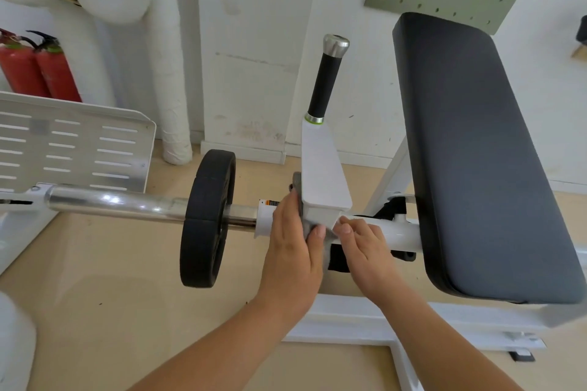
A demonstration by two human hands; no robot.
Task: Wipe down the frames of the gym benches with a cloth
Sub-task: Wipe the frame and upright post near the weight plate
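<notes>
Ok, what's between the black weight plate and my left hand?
Head view: between the weight plate and the left hand lie a short stretch of chrome bar, then the white tube end bearing a warning label.

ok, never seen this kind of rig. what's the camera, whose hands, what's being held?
One picture, from a camera worn on a person's head, looking forward and down. No robot: these are two bare hands. The left hand grips a grey cloth against the white frame bracket of a gym machine. The right hand rests on the white tube beside it; whether it grips, I cannot tell. Left of the hands a black weight plate sits on a chrome bar. A black handle rises above the bracket, and a dark pad is at right.
</notes>
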